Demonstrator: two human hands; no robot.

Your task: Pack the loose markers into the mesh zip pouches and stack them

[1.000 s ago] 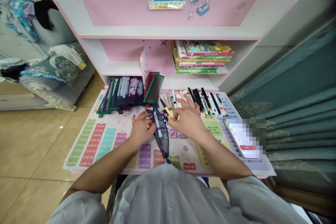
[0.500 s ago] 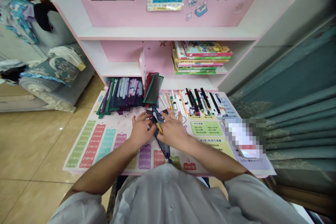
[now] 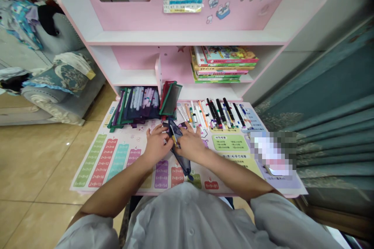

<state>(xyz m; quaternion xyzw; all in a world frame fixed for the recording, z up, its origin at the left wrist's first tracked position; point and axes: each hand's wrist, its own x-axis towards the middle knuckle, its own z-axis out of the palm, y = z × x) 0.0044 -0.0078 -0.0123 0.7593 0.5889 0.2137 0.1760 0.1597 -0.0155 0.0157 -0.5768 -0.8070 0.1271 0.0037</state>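
A dark blue mesh zip pouch [image 3: 181, 160] lies between my hands on the desk, its mouth spread slightly apart. My left hand [image 3: 158, 143] has its thumb and fingers closed on the pouch's left edge. From the right side, my right hand [image 3: 191, 146] reaches to the pouch's mouth, its fingers closed on a pen with a yellow part [image 3: 175, 139]. Most of that pen is hidden by the fingers and the mesh. Beyond my right hand lies a row of markers [image 3: 216, 113], white and black ones, with a few orange pens at its left end.
Filled mesh pouches [image 3: 140, 103] are stacked at the back left, beside green and red pouches [image 3: 171, 99]. Books [image 3: 223, 66] lie piled on the pink shelf [image 3: 187, 42]. A blurred-out phone [image 3: 273, 155] rests on the right of the printed desk mat [image 3: 230, 144].
The yellow pen shows less now, sunk deeper between my fingers and the pouch. The pouch's near end has shifted slightly right. My left hand has hardly moved.
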